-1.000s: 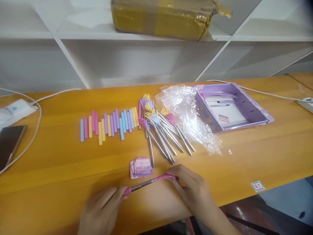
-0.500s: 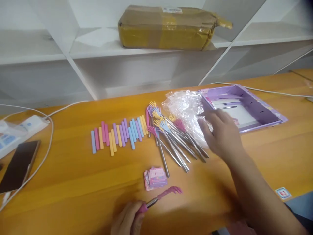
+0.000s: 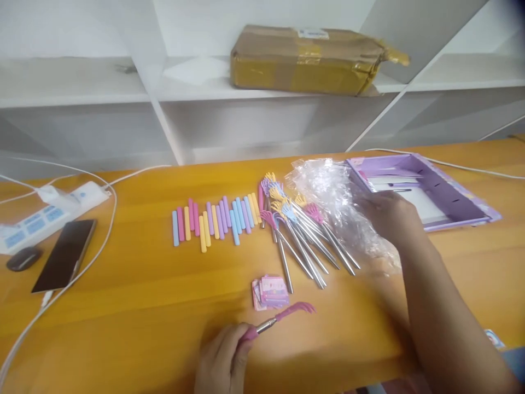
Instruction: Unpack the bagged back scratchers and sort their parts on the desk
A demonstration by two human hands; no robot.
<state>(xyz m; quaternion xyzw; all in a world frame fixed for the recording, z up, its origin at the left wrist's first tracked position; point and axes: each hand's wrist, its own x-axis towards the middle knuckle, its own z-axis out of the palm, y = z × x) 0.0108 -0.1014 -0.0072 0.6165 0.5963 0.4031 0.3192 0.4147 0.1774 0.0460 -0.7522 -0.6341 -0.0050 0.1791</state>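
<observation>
My left hand (image 3: 223, 358) is closed around the pink handle of a small back scratcher (image 3: 266, 324). Its metal shaft and pink claw-shaped head point to the right. At the right, my right hand (image 3: 391, 219) is closed on a crumpled clear plastic bag (image 3: 328, 183), with its fingertips partly hidden. Beside the bag lies a pile of metal rods (image 3: 305, 254) with coloured hand-shaped heads. Left of them, several pink, yellow, purple and blue handle sleeves (image 3: 223, 218) lie in a row. A small stack of printed cards (image 3: 274, 291) sits just beyond the held scratcher.
A purple box tray (image 3: 447, 191) holding papers and a metal rod stands at the right. On the left are a power strip (image 3: 94, 197), a phone (image 3: 65, 254), a mouse (image 3: 23, 258) and white cables. A taped carton (image 3: 303, 63) rests on the shelf behind.
My right hand has closed on the plastic bag, which now spreads further right and toward me. My left hand still holds the back scratcher. The camera view has shifted left.
</observation>
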